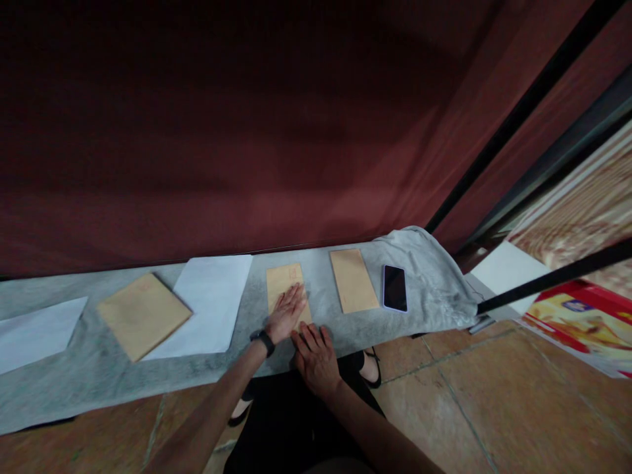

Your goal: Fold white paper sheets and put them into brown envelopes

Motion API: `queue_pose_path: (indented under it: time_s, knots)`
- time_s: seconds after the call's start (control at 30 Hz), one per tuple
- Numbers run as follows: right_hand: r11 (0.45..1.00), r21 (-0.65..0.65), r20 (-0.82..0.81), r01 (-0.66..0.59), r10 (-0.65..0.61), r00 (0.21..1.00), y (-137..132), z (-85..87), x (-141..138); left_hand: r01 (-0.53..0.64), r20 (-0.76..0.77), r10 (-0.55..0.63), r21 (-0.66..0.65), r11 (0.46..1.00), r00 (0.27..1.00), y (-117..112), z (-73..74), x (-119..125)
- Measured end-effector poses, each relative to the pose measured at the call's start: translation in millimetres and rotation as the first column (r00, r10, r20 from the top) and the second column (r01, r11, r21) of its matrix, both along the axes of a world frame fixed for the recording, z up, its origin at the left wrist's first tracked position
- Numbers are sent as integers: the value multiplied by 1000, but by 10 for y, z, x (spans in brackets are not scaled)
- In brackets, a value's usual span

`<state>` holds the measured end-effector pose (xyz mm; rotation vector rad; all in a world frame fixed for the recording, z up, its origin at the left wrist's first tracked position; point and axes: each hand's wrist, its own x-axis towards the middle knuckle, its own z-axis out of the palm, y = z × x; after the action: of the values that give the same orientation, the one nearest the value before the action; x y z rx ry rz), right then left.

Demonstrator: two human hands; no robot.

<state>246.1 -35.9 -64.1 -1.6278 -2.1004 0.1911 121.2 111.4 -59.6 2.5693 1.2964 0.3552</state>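
Observation:
A brown paper envelope (276,282) lies on the grey cloth in front of me, with red print near its top right corner. My left hand (286,311), a dark watch on its wrist, rests flat on the envelope with the fingers stretched out. Over the envelope's near right corner lies my right hand (316,359), its fingers extended and touching it. To the right is a second brown envelope (354,281), lying flat. Left of my hands, a stack of brown envelopes (144,316) overlaps some white paper sheets (212,303).
A phone (395,288) lies right of the second envelope. More white paper (42,332) is at the far left. The narrow cloth-covered surface (311,260) borders a dark red wall (247,164). Black poles (557,280) and a colourful printed box (587,322) stand at the right.

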Motion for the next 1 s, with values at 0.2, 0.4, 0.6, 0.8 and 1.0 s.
queue_pose_path:
  time_s: [0.2, 0.4, 0.6, 0.8, 1.0]
  knots:
    - [999, 2, 65, -34, 33, 997, -27, -19, 19, 4, -29, 0, 134, 991, 1000, -1059, -139, -286]
    - [1000, 9, 51, -15, 14, 999, -38, 11, 51, 9, -77, 3, 155, 988, 997, -1239, -93, -422]
    - [997, 69, 11, 37, -38, 999, -65, -43, 166, 16, -108, 5, 184, 983, 994, -1263, -59, -534]
    - [991, 95, 8, 92, -93, 996, -39, -9, 68, -94, -62, 114, 264, 960, 991, -1347, -181, -360]
    - [996, 91, 14, -15, 13, 1000, -32, -14, -71, -127, -76, 155, 287, 949, 985, -1374, -234, -190]
